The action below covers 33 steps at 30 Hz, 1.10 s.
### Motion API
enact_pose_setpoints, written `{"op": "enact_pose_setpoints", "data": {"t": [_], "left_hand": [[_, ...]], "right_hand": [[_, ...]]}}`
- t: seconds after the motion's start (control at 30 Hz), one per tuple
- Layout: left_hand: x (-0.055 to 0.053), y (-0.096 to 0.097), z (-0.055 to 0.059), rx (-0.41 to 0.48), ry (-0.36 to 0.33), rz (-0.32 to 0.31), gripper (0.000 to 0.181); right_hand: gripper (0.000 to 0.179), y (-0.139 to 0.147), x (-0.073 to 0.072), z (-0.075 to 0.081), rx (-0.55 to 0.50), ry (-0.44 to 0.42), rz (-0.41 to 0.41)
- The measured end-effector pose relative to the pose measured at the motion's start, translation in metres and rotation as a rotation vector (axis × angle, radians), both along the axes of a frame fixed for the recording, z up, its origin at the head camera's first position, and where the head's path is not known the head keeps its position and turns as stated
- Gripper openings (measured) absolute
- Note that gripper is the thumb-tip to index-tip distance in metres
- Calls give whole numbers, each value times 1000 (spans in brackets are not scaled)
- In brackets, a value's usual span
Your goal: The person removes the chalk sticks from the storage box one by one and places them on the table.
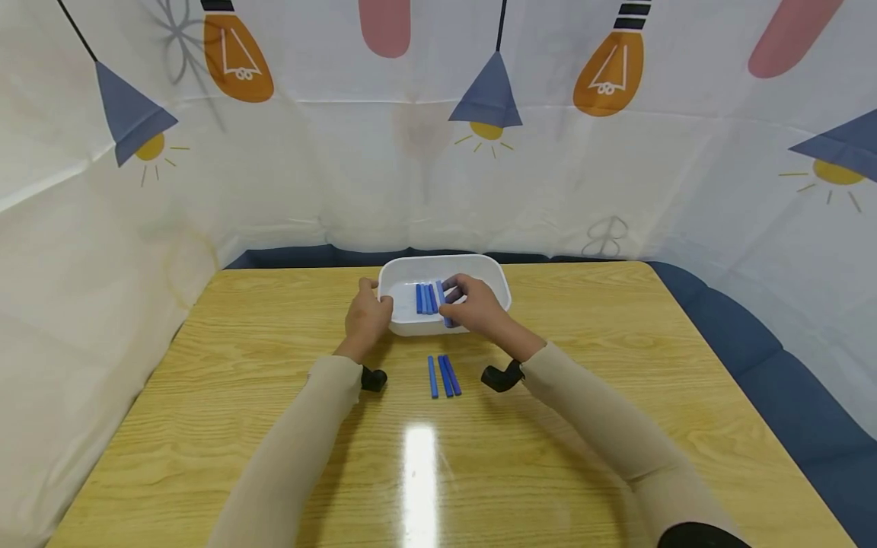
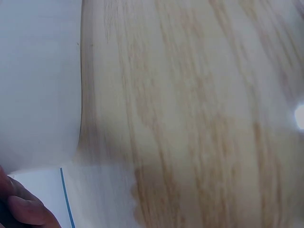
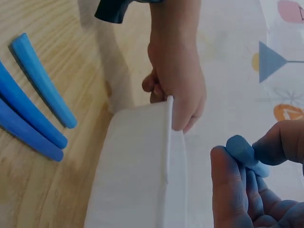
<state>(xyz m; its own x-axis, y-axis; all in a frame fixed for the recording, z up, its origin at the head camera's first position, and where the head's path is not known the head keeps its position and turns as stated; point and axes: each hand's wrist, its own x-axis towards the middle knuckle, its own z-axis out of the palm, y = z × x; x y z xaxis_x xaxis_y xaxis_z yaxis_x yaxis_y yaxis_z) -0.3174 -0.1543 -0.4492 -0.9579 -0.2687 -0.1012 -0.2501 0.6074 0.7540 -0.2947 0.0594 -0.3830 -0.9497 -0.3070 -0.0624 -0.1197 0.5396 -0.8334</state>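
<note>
A white plastic tub (image 1: pixel 418 329) stands toward the far side of the table. My left hand (image 1: pixel 366 320) grips its left rim, and the right wrist view shows that hand (image 3: pixel 178 80) bent over the edge. Between thumb and fingers, my right hand (image 1: pixel 479 304) pinches a blue stick (image 3: pixel 247 154) over the right part of the tub. Several similar blue sticks (image 1: pixel 425 299) lie side by side inside, just left of the held one. In front of the tub, three more blue sticks (image 1: pixel 432 377) rest on the table, one slightly apart from the other two.
The wooden table (image 1: pixel 274 426) carries the tub and the loose sticks. Dark blue padded seating (image 1: pixel 733 335) runs along its right and far edges. White patterned fabric (image 1: pixel 384 175) hangs behind. Each wrist wears a black camera mount (image 1: pixel 502 377).
</note>
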Motion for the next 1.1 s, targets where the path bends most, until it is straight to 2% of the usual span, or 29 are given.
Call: {"op": "enact_pose_setpoints", "data": {"t": [0.27,0.57,0.8,0.97,1.1], "left_hand": [[-1,-1,-2,-4,-7,-2,51],[-2,-2,-3,-12,0,2,50],[-1,-2,-1,-16,-5,-8,51],[-1,-2,1,-12,-9,-10,51],[0,-2,2,-11,-14,-12,51]], "right_hand": [[37,9,13,-7,-43,-36,124],[30,19,27,-14,0,-47,210],[26,26,32,-30,80,-144,184],[27,26,34,-41,201,-172,144],[26,25,35,-49,233,-164,140]]}}
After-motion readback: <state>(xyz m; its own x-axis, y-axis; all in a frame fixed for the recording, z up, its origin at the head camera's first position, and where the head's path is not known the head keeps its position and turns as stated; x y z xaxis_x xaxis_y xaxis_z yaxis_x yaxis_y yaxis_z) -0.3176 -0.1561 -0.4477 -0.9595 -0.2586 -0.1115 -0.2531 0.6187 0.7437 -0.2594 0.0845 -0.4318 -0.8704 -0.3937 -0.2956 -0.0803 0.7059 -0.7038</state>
